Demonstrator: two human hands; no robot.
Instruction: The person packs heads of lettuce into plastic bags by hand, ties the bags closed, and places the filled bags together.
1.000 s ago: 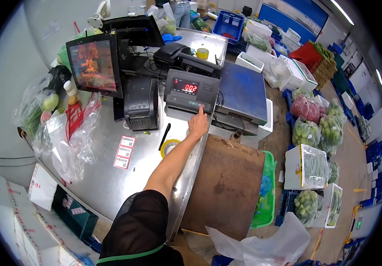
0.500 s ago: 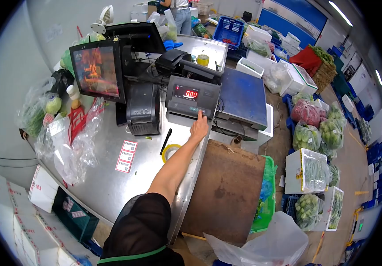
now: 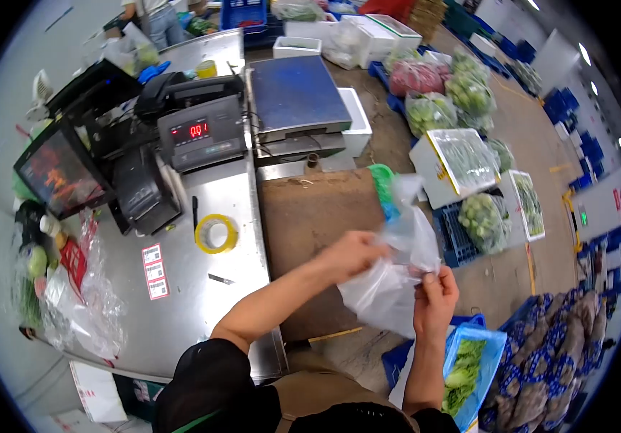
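A translucent plastic bag (image 3: 386,292) hangs between my hands, above the right edge of the brown board (image 3: 310,224). My right hand (image 3: 437,294) pinches the bag's right side between thumb and fingers. At its upper left, my left hand (image 3: 352,256) is closed on the bag, its fingertips blurred by motion. The scale display (image 3: 202,133) beyond reads 0.01 in red digits. Behind the board sits the blue weighing platform (image 3: 297,94).
On the steel counter (image 3: 202,317) lie a yellow tape roll (image 3: 232,234), a black marker (image 3: 194,213) and a label strip (image 3: 155,270). A blue crate (image 3: 494,353) of leafy greens stands at lower right. Bagged vegetables (image 3: 433,114) sit beyond. Another person (image 3: 159,22) is at the back.
My left hand has left the scale's buttons and is now at the plastic bag. My right hand has come into view holding it. The display went from 0.00 to 0.01; the view swung right.
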